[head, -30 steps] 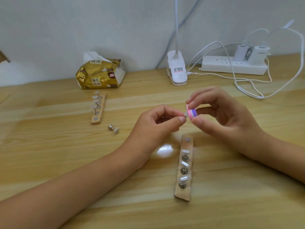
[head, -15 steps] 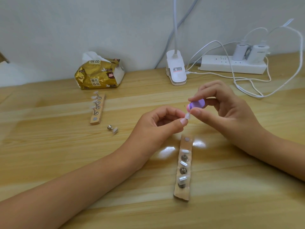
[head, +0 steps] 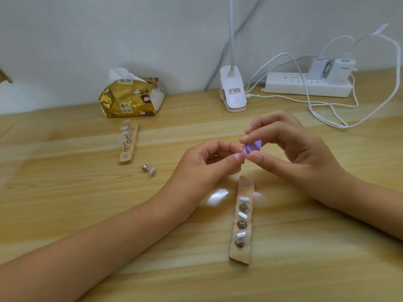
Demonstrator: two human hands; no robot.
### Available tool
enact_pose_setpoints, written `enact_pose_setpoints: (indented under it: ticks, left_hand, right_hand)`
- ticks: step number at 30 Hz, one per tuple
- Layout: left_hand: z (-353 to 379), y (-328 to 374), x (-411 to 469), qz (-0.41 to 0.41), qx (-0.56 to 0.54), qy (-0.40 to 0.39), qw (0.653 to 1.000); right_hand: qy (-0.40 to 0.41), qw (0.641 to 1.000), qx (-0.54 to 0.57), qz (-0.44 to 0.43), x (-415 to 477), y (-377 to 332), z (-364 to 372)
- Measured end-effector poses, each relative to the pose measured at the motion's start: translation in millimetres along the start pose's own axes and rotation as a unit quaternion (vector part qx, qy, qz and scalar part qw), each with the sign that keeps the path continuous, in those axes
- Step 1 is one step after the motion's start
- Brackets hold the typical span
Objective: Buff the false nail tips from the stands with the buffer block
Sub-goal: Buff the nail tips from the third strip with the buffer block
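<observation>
Up close, right hand (head: 290,149) pinches the buffer block (head: 251,148); left hand (head: 209,164) pinches something hidden; tissue pack (head: 130,98) reads 原木纯品.

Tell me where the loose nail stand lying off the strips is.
The loose nail stand lies on its side on the table, left of the left hand, just right of the far wooden strip.

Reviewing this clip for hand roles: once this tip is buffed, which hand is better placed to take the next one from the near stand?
Probably the left hand. It pinches only the small nail tip and sits beside the near stand, while the right hand is occupied gripping the buffer block.
</observation>
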State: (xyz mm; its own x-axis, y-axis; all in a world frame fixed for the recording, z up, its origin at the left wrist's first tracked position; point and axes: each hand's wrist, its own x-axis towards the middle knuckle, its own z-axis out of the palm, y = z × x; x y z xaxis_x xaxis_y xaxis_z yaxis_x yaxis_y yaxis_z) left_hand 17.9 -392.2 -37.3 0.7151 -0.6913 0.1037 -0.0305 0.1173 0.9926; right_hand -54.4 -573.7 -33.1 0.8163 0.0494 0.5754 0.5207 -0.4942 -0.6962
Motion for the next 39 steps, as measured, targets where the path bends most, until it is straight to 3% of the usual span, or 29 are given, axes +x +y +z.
enact_pose_setpoints:
  ticks: [4, 10, 17, 26, 34, 39]
  left_hand:
    - [0, 0, 0, -0.013, -0.022, 0.014, 1.0]
    - [2, 3, -3, -0.023, 0.006, -0.008, 1.0]
    - [2, 12, -1, -0.053, 0.158, -0.064, 0.984]
    - [-2, 10, 2, -0.025, 0.264, -0.058, 0.962]
    - [-16, 17, -3, -0.02, 0.323, -0.169, 0.931]
    - [-14, 15, 0, -0.005, 0.382, -0.137, 0.914]
  right_hand:
    - [0.024, 0.997, -0.022, 0.07, 4, 3, 0]
    - [0.099, 0.972, 0.125, 0.173, 7, 5, -7]
    - [0.078, 0.972, 0.144, 0.171, 7, 1, -3]
    - [0.072, 0.971, 0.147, 0.174, 6, -2, -2]
    - [0.074, 0.969, 0.151, 0.18, 7, -1, -3]
    - [0.074, 0.968, 0.155, 0.184, 8, -1, -3]
